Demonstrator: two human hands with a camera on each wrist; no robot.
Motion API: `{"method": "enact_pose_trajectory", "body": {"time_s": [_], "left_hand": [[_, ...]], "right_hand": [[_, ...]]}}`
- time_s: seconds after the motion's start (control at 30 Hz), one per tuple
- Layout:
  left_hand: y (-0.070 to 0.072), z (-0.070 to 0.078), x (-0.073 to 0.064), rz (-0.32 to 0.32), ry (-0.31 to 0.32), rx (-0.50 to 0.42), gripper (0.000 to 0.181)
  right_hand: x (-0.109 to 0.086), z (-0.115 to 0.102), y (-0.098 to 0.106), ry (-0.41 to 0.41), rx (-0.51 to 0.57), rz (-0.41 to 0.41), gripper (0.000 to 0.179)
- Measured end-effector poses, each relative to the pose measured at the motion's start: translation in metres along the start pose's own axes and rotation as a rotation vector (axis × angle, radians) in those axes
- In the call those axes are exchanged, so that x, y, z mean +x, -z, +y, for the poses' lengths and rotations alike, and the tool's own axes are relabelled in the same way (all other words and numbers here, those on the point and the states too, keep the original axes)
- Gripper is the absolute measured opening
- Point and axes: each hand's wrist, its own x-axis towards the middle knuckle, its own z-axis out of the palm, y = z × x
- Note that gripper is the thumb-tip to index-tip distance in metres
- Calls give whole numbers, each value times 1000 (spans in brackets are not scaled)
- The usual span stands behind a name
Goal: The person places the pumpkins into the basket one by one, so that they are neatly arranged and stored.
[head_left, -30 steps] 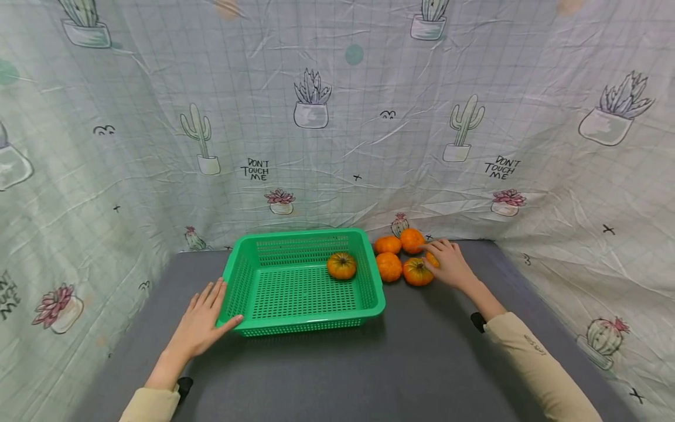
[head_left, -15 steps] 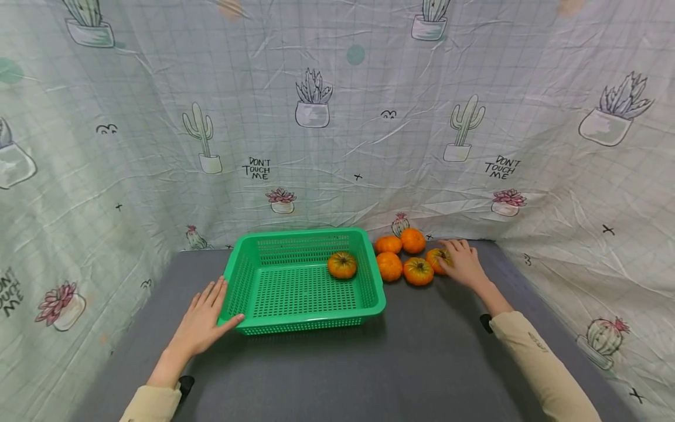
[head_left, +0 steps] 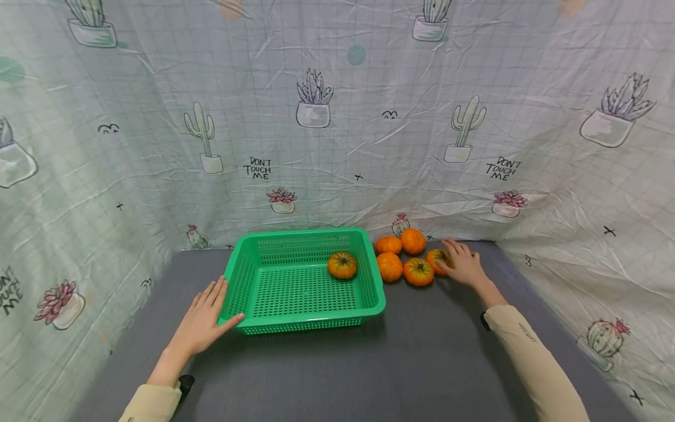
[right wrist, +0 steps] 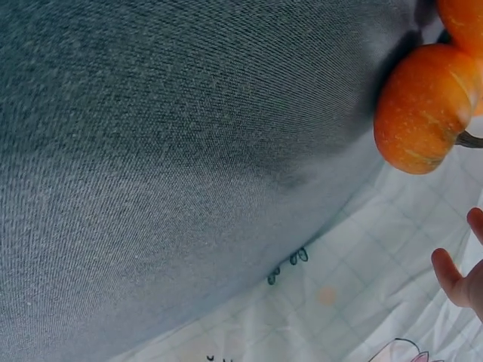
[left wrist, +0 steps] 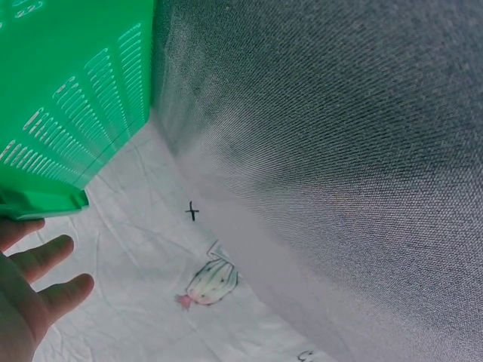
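A green plastic basket [head_left: 303, 323] stands on the table, with one small pumpkin [head_left: 342, 265] inside at its right. My left hand [head_left: 197, 328] lies along the basket's left side, fingers straight and touching the rim; the left wrist view shows fingers [left wrist: 66, 296] spread beneath the green rim. Over at the right, my right hand [head_left: 464, 266] reaches over the rightmost pumpkin [head_left: 439, 261] and partly covers it. Its fingers are loosely spread, and in the right wrist view fingertips [right wrist: 445, 268] appear apart from a pumpkin [right wrist: 424, 113]. Whether the thumb touches it is hidden.
Several other small pumpkins sit between basket and right hand, among them a front one [head_left: 419, 272] and a back one [head_left: 413, 241]. A dark grey cloth covers the table [head_left: 337, 375]. A printed curtain [head_left: 348, 146] closes off the back and both sides.
My right hand has moved right, from over the front pumpkin to the rightmost one, uncovering part of both. The left hand and the basket have stayed in place.
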Motion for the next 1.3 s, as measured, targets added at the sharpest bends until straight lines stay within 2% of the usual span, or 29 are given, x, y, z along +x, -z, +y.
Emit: {"method": "enact_pose_trajectory", "body": {"time_s": [0.33, 0.57, 0.8, 0.97, 1.2, 1.3], "left_hand": [[-1, 0, 1, 13, -9, -8, 86], [-1, -1, 4, -34, 13, -4, 88], [-1, -2, 3, -45, 16, 4, 89], [-1, -1, 1, -48, 17, -6, 88], [-2, -1, 1, -9, 4, -4, 87], [-2, -1, 1, -18, 7, -6, 88]], "right_hand": [[6, 3, -11, -47, 25, -75, 65], [6, 9, -17, -68, 19, -113, 71], [7, 14, -23, -90, 28, -150, 75], [6, 17, -26, -94, 25, -159, 75], [3, 16, -25, -102, 32, -155, 75], [2, 16, -25, -100, 26, -151, 74]]}}
